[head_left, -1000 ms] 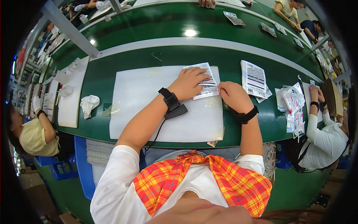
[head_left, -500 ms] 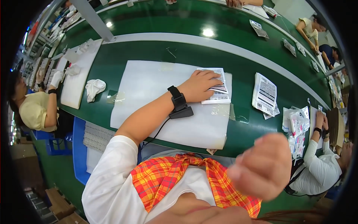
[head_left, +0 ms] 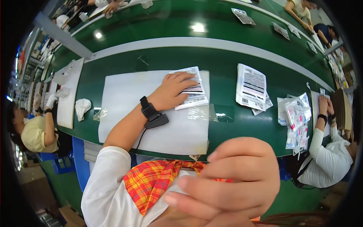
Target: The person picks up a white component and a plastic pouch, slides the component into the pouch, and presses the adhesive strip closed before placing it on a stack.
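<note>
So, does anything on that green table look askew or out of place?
Slightly: beneath the stack of printed packets, another packet pokes out at an angle. Also, a crumpled white cloth lies loose, left of the white mat. Nothing looks spilled.

The shirt (head_left: 102, 189) is white, with a loose short sleeve (head_left: 115, 162) ending near the left elbow. Over it lies a plaid scarf (head_left: 145, 185), checked red, orange and yellow with thin dark lines, its cloth bunched in folds. The left wrist wears a black strap (head_left: 146, 108) with a wedge-shaped black box (head_left: 157, 121); a thin black cable (head_left: 140, 140) trails from this. Left hand (head_left: 172, 90) and right hand (head_left: 236, 176) are bare.
</note>
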Motion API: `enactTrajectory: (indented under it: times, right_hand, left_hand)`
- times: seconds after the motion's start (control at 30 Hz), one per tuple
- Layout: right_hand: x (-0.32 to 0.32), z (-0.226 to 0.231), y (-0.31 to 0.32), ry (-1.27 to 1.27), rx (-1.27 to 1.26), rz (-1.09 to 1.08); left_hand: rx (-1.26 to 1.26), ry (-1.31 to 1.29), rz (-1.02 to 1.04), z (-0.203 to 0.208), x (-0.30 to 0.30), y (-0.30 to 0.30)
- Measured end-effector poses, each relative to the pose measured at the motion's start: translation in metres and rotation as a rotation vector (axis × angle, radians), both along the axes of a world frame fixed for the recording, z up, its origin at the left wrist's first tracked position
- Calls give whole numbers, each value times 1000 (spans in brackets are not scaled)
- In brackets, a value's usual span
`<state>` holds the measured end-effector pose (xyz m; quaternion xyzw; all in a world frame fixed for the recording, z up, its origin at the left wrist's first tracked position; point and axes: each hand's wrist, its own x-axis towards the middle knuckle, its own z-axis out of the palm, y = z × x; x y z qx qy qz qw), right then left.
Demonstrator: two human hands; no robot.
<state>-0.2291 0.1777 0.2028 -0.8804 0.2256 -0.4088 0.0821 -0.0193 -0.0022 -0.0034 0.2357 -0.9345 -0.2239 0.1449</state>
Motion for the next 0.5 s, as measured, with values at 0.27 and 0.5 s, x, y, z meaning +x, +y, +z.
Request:
enactTrajectory:
  times: [0.27,0.5]
  right_hand:
    - [40,-44,-4,-374,-143,14]
    - [66,-58,-23,-408,-511,-284]
  left_hand:
    - [-1,-27,-17,2,-5,-1]
    - [-12,-63,-12,4,1,-5]
